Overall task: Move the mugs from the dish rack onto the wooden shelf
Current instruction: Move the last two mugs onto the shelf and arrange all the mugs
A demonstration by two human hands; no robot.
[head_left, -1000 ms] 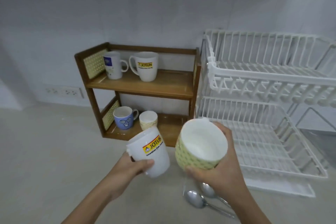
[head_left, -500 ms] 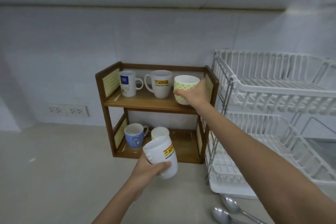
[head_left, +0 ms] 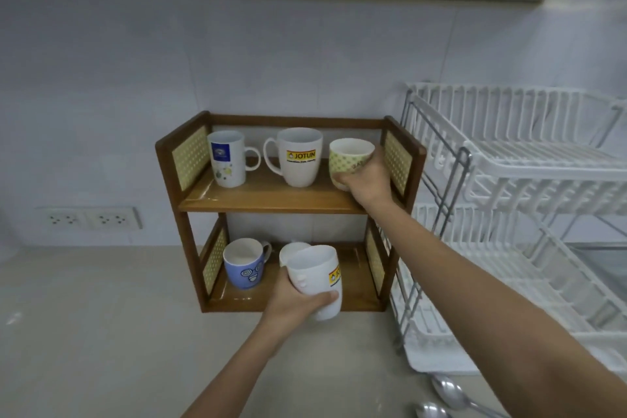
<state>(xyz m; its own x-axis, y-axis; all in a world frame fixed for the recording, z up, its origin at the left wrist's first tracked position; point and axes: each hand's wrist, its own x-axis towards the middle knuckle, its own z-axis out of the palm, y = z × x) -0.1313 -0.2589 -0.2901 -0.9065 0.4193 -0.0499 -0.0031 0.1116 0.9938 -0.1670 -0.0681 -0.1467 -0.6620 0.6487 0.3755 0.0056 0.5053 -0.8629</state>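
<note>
The two-tier wooden shelf (head_left: 271, 202) stands against the wall. My right hand (head_left: 368, 181) grips a green patterned cup (head_left: 346, 158) standing at the right end of the top tier, beside a white Jotun mug (head_left: 298, 158) and a tall white mug with a blue logo (head_left: 226, 163). My left hand (head_left: 298, 304) holds a second white Jotun mug (head_left: 317, 276) in front of the lower tier. Behind it a small cup (head_left: 288, 249) is mostly hidden. A blue mug (head_left: 244, 263) sits at lower left. The white dish rack (head_left: 515, 180) on the right holds no mugs.
Two metal spoons (head_left: 448, 400) lie on the counter at the bottom right, in front of the rack's drip tray (head_left: 437, 361). Wall sockets (head_left: 91, 219) are on the left. The beige counter (head_left: 101, 332) extends left of the shelf.
My right hand carried the green cup from over the counter up to the top tier and set it at the right end. My left hand moved the Jotun mug toward the lower tier.
</note>
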